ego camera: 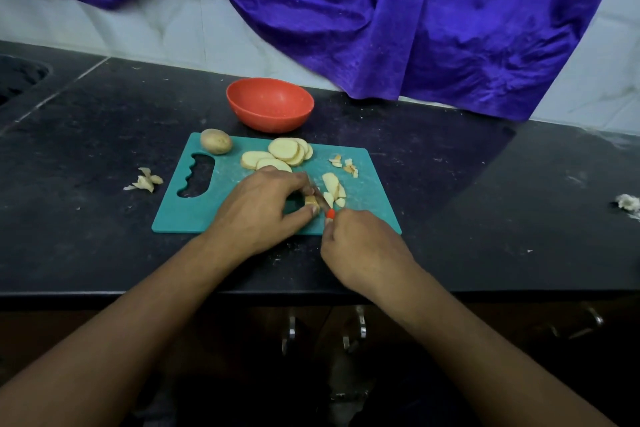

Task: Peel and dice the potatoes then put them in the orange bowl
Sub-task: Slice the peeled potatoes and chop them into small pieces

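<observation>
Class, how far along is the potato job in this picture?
Done: slices and a few cubes lie on the board. In hand: left hand pins a piece; right hand cuts it with a knife. Left: one unpeeled potato, the slices, the empty orange bowl.

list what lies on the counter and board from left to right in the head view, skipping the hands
pile of peelings → whole unpeeled potato → round potato slices → small scraps → white clump. The orange bowl overlaps the slices, so it is left out.
</observation>
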Motion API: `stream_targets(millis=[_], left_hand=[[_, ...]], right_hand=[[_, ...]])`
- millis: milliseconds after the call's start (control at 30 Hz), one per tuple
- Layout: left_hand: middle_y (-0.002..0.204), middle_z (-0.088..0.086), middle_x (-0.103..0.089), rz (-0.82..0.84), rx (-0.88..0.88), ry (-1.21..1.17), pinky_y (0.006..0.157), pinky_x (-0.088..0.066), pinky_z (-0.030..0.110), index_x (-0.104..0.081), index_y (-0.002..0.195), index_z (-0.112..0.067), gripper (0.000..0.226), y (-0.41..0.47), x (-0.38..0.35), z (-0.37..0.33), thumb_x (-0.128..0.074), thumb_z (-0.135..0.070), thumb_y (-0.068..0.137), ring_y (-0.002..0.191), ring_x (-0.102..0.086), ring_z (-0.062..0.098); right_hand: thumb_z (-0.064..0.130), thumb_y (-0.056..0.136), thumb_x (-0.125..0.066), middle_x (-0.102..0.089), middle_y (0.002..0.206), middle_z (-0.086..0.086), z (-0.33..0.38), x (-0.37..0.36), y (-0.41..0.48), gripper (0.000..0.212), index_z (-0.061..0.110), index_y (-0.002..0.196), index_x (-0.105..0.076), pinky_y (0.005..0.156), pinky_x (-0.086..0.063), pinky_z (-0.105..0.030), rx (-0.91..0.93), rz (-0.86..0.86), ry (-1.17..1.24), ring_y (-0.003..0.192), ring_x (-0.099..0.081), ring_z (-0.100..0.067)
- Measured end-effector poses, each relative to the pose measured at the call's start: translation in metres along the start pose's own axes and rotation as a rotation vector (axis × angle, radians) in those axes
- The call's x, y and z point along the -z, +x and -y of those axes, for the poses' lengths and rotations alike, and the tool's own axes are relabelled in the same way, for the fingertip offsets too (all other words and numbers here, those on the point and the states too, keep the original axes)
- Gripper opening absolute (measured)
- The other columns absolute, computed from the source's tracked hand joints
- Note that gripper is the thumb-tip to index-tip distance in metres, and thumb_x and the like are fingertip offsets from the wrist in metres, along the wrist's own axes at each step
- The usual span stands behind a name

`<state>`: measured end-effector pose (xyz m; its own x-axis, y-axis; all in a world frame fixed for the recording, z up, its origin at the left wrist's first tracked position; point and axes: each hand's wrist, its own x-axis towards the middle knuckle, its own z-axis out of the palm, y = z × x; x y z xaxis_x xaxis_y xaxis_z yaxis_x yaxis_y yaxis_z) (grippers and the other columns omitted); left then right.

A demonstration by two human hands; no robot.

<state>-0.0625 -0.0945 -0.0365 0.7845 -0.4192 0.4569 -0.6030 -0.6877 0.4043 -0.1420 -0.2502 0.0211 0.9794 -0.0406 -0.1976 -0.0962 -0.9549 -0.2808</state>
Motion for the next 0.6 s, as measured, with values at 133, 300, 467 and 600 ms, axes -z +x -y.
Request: stream_targets(millis=[133, 300, 467, 600], left_hand=[[0.109, -0.012, -0.073, 0.014, 0.002, 0.014, 0.087, -0.053, 0.040, -0.069, 0.109, -0.029, 0.028, 0.001, 0.000, 0.001, -0.064, -0.049, 0.089, 0.105, -0.062, 0.015], [0.109, -0.012, -0.073, 0.010, 0.016, 0.008, 0.088, -0.052, 0.039, -0.070, 0.109, -0.030, 0.031, 0.001, 0.000, 0.001, -0.061, -0.052, 0.088, 0.105, -0.063, 0.015], [0.105, -0.009, -0.070, -0.014, 0.017, 0.052, 0.085, -0.051, 0.040, -0.069, 0.107, -0.028, 0.031, -0.002, -0.001, -0.004, -0.060, -0.053, 0.090, 0.103, -0.059, 0.016], [0.108, -0.008, -0.055, -0.063, 0.022, 0.063, 0.084, -0.050, 0.038, -0.072, 0.109, -0.024, 0.029, -0.005, -0.003, -0.005, -0.068, -0.046, 0.091, 0.105, -0.054, 0.016]], right_hand=[[0.034, 0.104, -0.047, -0.058, 0.093, -0.002, 0.006, 0.009, 0.003, 0.019, 0.018, 0.104, -0.058, 0.079, -0.054, -0.041, 0.001, 0.033, -0.020, 0.091, -0.061, -0.021], [0.033, 0.105, -0.044, -0.059, 0.092, -0.001, 0.004, -0.002, -0.006, 0.024, 0.016, 0.108, -0.061, 0.075, -0.054, -0.040, 0.011, -0.021, -0.046, 0.088, -0.062, -0.021], [0.034, 0.107, -0.040, -0.059, 0.087, 0.001, -0.005, -0.013, -0.015, 0.026, 0.018, 0.104, -0.061, 0.065, -0.045, -0.034, -0.007, -0.048, -0.059, 0.079, -0.060, -0.018], [0.037, 0.108, -0.039, -0.058, 0.086, 0.001, -0.005, -0.013, -0.013, 0.027, 0.021, 0.095, -0.057, 0.066, -0.045, -0.035, -0.007, -0.053, 0.002, 0.078, -0.060, -0.017]])
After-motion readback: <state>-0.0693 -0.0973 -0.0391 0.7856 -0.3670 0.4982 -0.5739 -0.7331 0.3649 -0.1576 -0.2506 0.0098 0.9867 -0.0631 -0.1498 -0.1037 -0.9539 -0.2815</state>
